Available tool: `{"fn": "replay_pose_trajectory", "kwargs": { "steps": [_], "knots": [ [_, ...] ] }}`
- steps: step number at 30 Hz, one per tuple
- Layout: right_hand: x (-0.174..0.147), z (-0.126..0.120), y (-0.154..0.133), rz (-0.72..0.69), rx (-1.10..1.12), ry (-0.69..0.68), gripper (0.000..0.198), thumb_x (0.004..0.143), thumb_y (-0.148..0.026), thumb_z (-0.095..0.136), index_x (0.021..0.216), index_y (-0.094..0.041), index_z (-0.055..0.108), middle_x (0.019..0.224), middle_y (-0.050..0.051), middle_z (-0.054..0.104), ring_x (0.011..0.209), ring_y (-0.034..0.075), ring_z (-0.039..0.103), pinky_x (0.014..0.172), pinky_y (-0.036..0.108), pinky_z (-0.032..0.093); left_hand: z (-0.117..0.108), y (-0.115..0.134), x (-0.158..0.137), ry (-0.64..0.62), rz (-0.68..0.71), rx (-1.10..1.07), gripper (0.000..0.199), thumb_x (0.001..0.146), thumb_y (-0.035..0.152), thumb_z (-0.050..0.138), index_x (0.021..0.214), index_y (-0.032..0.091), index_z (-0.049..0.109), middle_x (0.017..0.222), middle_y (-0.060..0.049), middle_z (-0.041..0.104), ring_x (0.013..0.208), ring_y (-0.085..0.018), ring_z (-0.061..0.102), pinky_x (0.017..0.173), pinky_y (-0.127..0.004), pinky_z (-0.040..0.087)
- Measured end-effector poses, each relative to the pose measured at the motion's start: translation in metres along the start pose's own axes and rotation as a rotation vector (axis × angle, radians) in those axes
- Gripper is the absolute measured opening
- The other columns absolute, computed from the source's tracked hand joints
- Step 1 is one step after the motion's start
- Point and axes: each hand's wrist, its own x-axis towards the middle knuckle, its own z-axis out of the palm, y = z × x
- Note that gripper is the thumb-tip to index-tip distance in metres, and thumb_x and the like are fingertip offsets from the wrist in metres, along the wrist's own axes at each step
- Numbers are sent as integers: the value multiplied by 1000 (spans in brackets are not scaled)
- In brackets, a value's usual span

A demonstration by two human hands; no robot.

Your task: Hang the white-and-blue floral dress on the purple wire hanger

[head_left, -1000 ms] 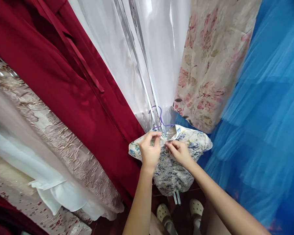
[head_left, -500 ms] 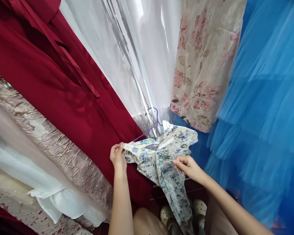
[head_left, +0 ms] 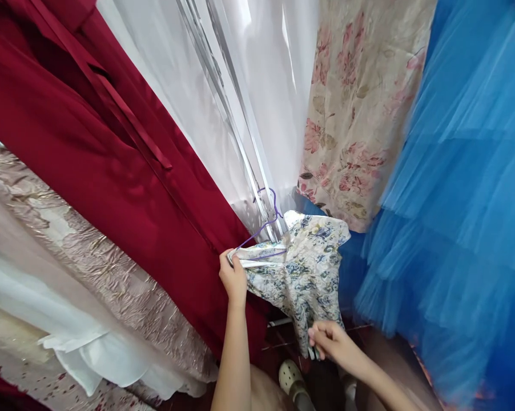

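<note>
A short-sleeved garment (head_left: pixel 315 265), white with a blue and yellow floral print, hangs on a purple hanger (head_left: pixel 276 208). Whether it is a blouse or a dress I cannot tell. The hanger's hook sits by thin metal poles. At the garment's left shoulder, my left hand (head_left: pixel 233 278) is closed on the cloth, beside the hanger's end. The neckline gapes, and the hanger bar shows inside. My right hand (head_left: pixel 330 342) is closed at the lower edge, where the fabric narrows and bunches against the fingers. The fingertips are partly hidden.
Long dresses surround the hands: a dark red one (head_left: pixel 124 188) at left, a white one (head_left: pixel 278 103) behind, a beige floral one (head_left: pixel 347 131) and a blue tiered tulle one (head_left: pixel 463 200) at right. A pale clog (head_left: pixel 290 374) stands on the dark floor below.
My left hand has shifted right with the garment's shoulder, and the neckline has opened wider. The right hand has moved down to the lower edge. The body of the garment is spread flatter.
</note>
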Motion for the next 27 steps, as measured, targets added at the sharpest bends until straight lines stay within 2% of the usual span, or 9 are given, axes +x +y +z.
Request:
{"fn": "replay_pose_trajectory", "kwargs": {
  "steps": [3,8,11,13,16,18,22,24,27],
  "knots": [
    [-22,8,35,82,-1,22,52,91,-63,44,71,-19,60,48,-4,51,46,13,41,52,27,29,-3,-3,2,-39,-84,-139,26,83,20,50,100,18,70,101,-6,70,99,-22,63,93,-32,44],
    [-55,13,79,216,32,35,52,88,-68,44,71,-21,60,47,-4,48,46,15,41,53,29,30,-11,-13,4,-165,-584,-648,26,72,23,50,85,11,69,82,-10,72,86,-26,68,84,-38,52],
    [-69,14,93,269,19,24,53,86,-69,47,70,-21,60,49,-3,49,50,16,45,56,30,33,-14,-15,-2,-259,-766,-700,24,70,22,53,85,10,67,74,-10,70,80,-27,70,79,-40,54],
    [-74,14,96,295,3,11,54,85,-71,47,70,-20,60,50,-3,48,50,15,44,55,29,32,-12,-13,-15,-288,-823,-719,21,71,21,56,86,11,66,71,-8,69,77,-26,70,78,-39,55],
    [-73,11,89,291,-5,10,53,86,-69,45,71,-20,58,51,-3,48,51,15,44,55,29,33,-3,-5,-47,-301,-816,-718,18,70,22,63,85,13,66,71,-5,69,71,-22,69,73,-33,54],
    [-66,6,75,219,-7,36,46,88,-63,48,73,-20,57,55,-2,51,55,16,48,59,30,36,5,6,-73,-365,-782,-712,20,69,22,66,87,13,68,75,-4,70,71,-19,68,71,-29,52],
    [-44,-8,35,42,-3,115,29,89,-46,57,103,-21,59,76,0,58,74,20,57,73,33,44,22,36,-117,-720,-519,-545,25,75,17,59,97,16,71,94,-5,73,83,-18,66,74,-25,49],
    [-32,-13,16,-23,-37,168,39,88,-39,59,122,-22,51,91,3,61,81,21,58,80,35,47,30,52,-131,-858,-391,-456,28,77,14,54,98,17,71,98,-5,72,87,-19,65,76,-26,48],
    [-13,-22,-3,-148,-171,289,59,80,-31,65,134,-22,41,114,8,57,97,25,59,91,40,48,39,71,-144,-951,-281,-422,31,80,15,52,106,18,69,104,-6,71,92,-21,64,81,-29,49]
  ]
}}
